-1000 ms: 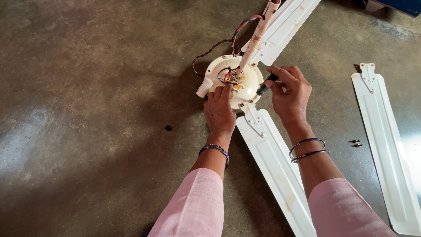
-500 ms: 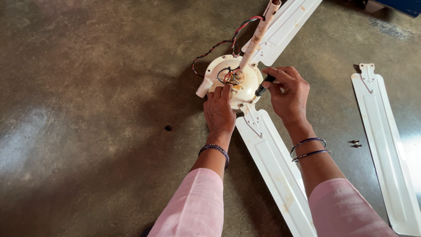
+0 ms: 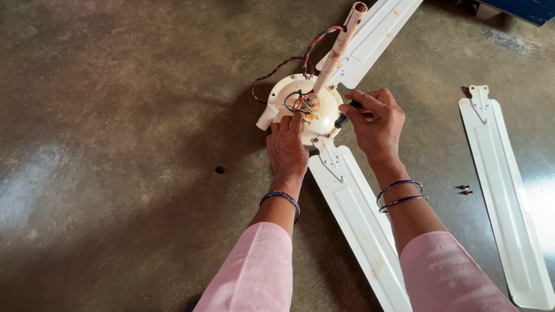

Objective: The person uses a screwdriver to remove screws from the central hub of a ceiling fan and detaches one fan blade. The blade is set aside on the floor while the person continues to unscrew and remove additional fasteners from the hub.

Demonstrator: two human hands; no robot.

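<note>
Hands unmoved; loose blade beside fan motor.

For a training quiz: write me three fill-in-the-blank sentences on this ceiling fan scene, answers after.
1. The left hand rests on the fan's white ___ housing.
2. The right hand holds a ___ with a dark handle.
3. One detached blade lies on the ___, on the person's right.

Missing words: motor; screwdriver; floor

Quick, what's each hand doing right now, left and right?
Left hand: open, resting flat on the fan motor housing.
Right hand: closed around a dark-handled tool at the housing.
</note>
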